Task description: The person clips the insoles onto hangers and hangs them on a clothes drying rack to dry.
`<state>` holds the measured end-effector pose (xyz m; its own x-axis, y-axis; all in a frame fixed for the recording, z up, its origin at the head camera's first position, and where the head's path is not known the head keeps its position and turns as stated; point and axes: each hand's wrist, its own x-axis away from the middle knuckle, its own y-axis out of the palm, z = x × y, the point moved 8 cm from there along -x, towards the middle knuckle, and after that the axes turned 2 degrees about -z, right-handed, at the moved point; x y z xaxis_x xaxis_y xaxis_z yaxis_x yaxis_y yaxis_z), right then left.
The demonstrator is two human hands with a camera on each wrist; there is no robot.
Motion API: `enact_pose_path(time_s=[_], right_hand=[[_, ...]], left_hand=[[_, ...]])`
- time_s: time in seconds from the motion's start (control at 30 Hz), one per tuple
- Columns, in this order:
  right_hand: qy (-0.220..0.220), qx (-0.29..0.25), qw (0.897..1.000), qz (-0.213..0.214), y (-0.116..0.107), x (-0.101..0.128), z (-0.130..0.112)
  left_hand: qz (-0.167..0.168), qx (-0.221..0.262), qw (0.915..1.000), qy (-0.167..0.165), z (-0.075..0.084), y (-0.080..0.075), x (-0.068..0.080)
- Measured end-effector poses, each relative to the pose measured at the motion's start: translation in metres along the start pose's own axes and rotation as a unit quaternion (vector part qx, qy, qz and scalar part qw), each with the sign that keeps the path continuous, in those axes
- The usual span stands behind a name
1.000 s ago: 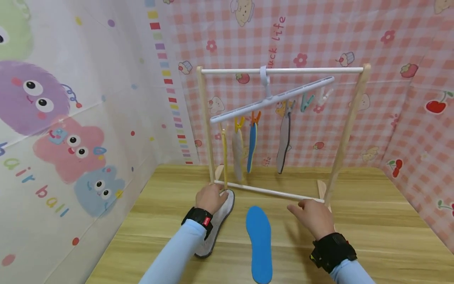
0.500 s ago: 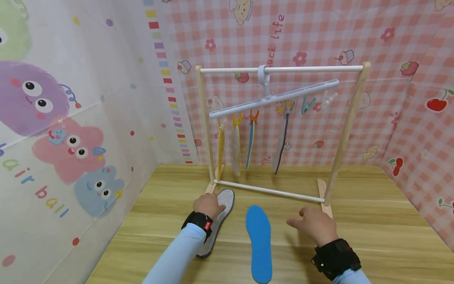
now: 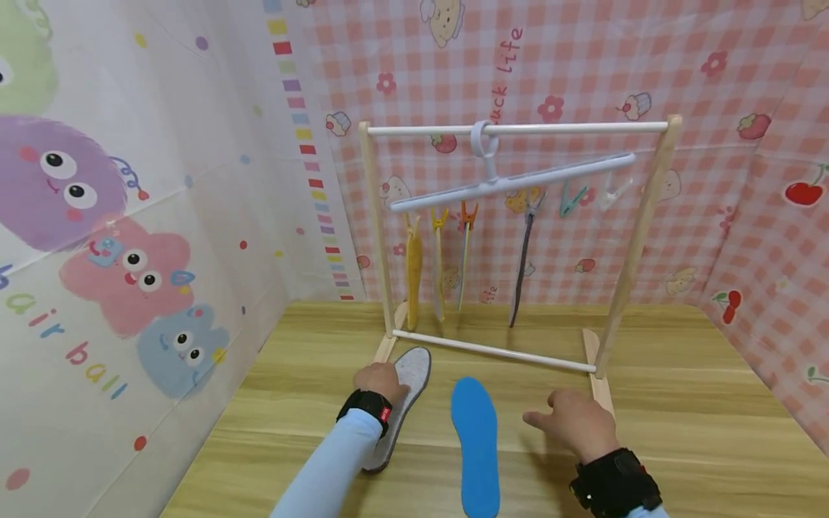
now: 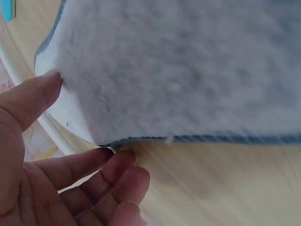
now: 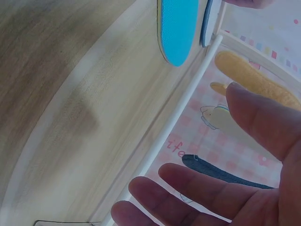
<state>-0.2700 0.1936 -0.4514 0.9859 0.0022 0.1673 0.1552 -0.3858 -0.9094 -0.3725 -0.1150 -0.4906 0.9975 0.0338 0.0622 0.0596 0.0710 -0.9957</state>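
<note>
A grey felt insole [image 3: 411, 367] with a dark edge lies on the table, under my left hand [image 3: 378, 381]. In the left wrist view, the thumb [image 4: 44, 89] rests over its pale face, while the curled fingers [image 4: 127, 174] meet its dark edge; part of their contact is hidden. To the right lies a flat blue insole [image 3: 476, 439]. My right hand [image 3: 576, 421] hovers beyond it with thumb and fingers apart, holding nothing. Behind both hands, a pale blue hanger [image 3: 512, 185] tilts on the rack, its right end higher.
The wooden rack [image 3: 631, 252] has a white top bar and a low white crossbar [image 3: 492, 350]. Clips hold a yellow insole [image 3: 414, 280], a dark-edged insole [image 3: 522, 270] and others edge-on. A green clip [image 3: 570, 200] and a white clip [image 3: 614, 191] hang unloaded.
My left hand has drawn back from the rack's left foot along the grey insole. My right hand has lowered slightly, away from the crossbar. The hanger has swung, turning its hanging insoles edge-on.
</note>
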Motion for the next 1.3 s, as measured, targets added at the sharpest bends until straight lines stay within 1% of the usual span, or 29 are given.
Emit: enact_pose_path(time_s=[0.13, 0.27, 0.5, 0.67, 0.83, 0.97, 1.17, 1.3], right_hand=[[0.004, 0.0, 1.0, -0.008, 0.002, 0.001, 0.001], [0.007, -0.004, 1.0, -0.015, 0.004, 0.002, 0.003], [0.004, -0.004, 1.0, -0.011, 0.006, 0.004, 0.002], [0.005, -0.005, 1.0, -0.008, 0.008, 0.005, 0.002], [0.01, -0.008, 1.0, -0.007, 0.008, 0.007, 0.003], [0.012, -0.01, 1.0, -0.008, 0.009, 0.007, 0.004], [0.012, -0.009, 1.0, -0.006, 0.011, 0.006, 0.007], [0.013, -0.012, 1.0, -0.002, 0.012, 0.006, 0.009]], left_hand=[[-0.019, 0.004, 0.9998, 0.002, 0.003, 0.006, -0.003], [-0.023, 0.0, 0.9997, 0.004, 0.006, 0.008, -0.006], [-0.028, 0.011, 0.9995, 0.01, 0.008, 0.006, -0.006], [-0.023, 0.027, 0.9993, 0.01, 0.008, 0.003, -0.003], [-0.019, 0.039, 0.9989, 0.017, 0.007, -0.001, -0.004], [-0.026, 0.048, 0.9983, 0.019, 0.006, -0.001, -0.005], [-0.039, 0.048, 0.9979, 0.019, 0.006, 0.001, -0.007], [-0.041, 0.048, 0.9979, 0.012, 0.006, 0.001, -0.006]])
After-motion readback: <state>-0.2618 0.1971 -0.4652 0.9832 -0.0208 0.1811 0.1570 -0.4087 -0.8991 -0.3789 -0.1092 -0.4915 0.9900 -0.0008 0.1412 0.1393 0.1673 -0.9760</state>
